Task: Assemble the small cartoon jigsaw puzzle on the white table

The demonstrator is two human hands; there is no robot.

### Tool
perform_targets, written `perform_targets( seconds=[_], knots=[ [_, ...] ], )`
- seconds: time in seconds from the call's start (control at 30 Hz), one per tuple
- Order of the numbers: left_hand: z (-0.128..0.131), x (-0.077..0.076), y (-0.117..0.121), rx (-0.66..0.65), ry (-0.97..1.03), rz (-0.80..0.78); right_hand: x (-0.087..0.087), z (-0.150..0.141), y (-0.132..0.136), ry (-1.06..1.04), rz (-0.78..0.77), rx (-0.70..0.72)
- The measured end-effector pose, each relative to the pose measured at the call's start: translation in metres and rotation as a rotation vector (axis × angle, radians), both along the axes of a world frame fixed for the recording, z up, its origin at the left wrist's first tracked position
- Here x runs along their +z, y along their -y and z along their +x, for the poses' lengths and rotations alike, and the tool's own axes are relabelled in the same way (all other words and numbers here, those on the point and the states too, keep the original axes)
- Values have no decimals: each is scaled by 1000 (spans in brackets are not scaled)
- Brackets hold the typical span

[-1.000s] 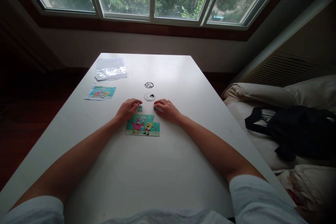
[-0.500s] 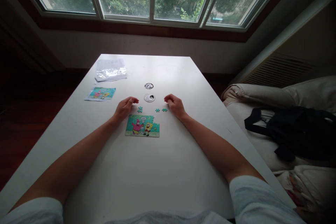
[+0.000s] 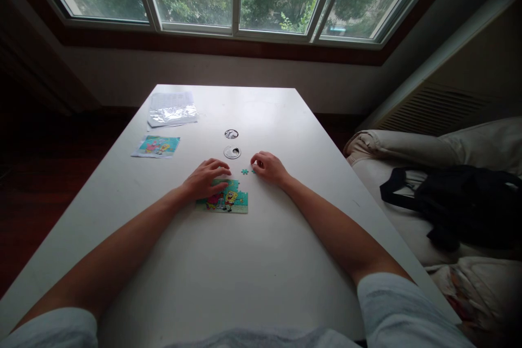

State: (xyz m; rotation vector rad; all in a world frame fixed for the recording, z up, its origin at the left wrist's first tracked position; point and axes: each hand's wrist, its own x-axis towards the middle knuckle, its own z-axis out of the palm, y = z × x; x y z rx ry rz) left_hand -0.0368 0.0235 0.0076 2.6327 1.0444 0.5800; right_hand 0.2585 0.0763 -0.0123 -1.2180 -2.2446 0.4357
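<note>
Left grip (image 3: 204, 178) shifted over the jigsaw (image 3: 232, 201), right grip (image 3: 269, 167) now partly covering the rightmost loose piece (image 3: 253, 171)

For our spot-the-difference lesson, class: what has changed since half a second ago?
The left hand moved rightward and nearer, over the puzzle; the right hand moved slightly leftward, to a loose piece. Whether it grips that is unclear. The puzzle, printed picture and papers stayed put.

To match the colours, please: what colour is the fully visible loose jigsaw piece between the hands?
Teal; this loose jigsaw piece shows best in the head view.
</note>
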Motion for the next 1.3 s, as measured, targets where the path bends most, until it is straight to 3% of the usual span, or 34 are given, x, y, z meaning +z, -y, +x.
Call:
perform_targets(
  seconds=[0.23, 0.63, 0.97, 1.3],
  knots=[
    [5, 5, 6, -97, -62, -4, 23, 18, 0, 156, -85, 268],
    [3, 0, 1, -81, -71, -2, 16, 10, 1, 114, -80, 283],
    [-1, -1, -3, -30, -75, 34, -2, -11, 11, -207, -110, 220],
    [-2, -2, -3, -22, -56, 16, 0, -15, 11, -351, -130, 122]
  ],
)
